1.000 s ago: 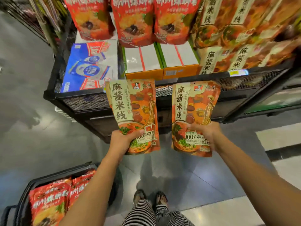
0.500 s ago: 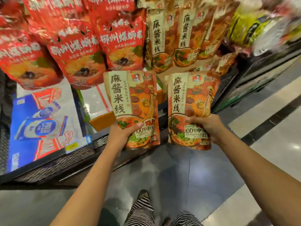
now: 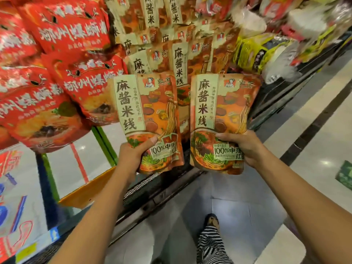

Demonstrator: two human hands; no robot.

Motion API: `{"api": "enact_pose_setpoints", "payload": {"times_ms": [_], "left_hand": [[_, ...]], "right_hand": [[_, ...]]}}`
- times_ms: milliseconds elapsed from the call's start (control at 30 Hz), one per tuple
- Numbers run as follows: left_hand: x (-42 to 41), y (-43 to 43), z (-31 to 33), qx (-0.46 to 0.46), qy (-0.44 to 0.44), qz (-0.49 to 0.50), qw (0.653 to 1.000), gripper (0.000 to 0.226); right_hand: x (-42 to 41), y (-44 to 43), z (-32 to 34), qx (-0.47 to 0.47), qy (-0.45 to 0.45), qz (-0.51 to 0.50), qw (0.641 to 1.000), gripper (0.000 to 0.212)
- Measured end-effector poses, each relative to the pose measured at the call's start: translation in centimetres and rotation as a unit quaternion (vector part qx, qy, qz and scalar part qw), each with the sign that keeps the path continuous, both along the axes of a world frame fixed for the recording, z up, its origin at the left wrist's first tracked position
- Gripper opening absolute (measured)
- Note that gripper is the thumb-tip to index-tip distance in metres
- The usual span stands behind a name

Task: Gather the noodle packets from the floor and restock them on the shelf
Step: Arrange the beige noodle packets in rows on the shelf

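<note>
Two orange, green-labelled noodle packets [image 3: 152,111] [image 3: 228,111], upright, tight in left hand [image 3: 133,156] and right hand [image 3: 247,147].

Grocery shop: stocked display rack [image 3: 152,189] w/ hanging noodle packs [image 3: 179,60], price tags [image 3: 26,251], tiled aisle [image 3: 314,141].

Black wire-mesh shelf [image 3: 146,189] carries glossy red noodle packets [image 3: 47,103] at left, orange-and-beige noodle packets [image 3: 179,60] stacked at centre and yellow-green bags [image 3: 253,52] at right. Flat white cartons [image 3: 76,164] lie beneath the red packets.

1 head-worn camera looks forward and down, near the shelf [image 3: 146,189] front.
</note>
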State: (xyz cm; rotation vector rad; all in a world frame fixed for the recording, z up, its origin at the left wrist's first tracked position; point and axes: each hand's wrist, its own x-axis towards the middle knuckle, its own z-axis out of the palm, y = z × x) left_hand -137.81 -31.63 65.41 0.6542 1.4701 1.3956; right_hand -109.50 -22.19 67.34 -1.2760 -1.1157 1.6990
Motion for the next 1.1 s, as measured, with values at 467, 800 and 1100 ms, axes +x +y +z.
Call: {"api": "enact_pose_setpoints", "payload": {"times_ms": [467,800,1100], "left_hand": [[3.0,13.6,3.2,0.085,0.024,0.123,0.988,0.05],[-1.0,18.9,-2.2,0.033,0.03,0.065,0.997,0.042],[-1.4,18.2,-4.3,-0.033,0.142,0.034,0.989,0.049]], "right_hand": [[-1.4,20.3,5.7,0.103,-0.01,0.177,0.979,0.078],[-5.8,27.6,1.3,0.052,-0.129,0.248,0.959,0.078],[-5.3,28.7,0.0,0.053,-0.204,0.338,0.917,0.103]]}}
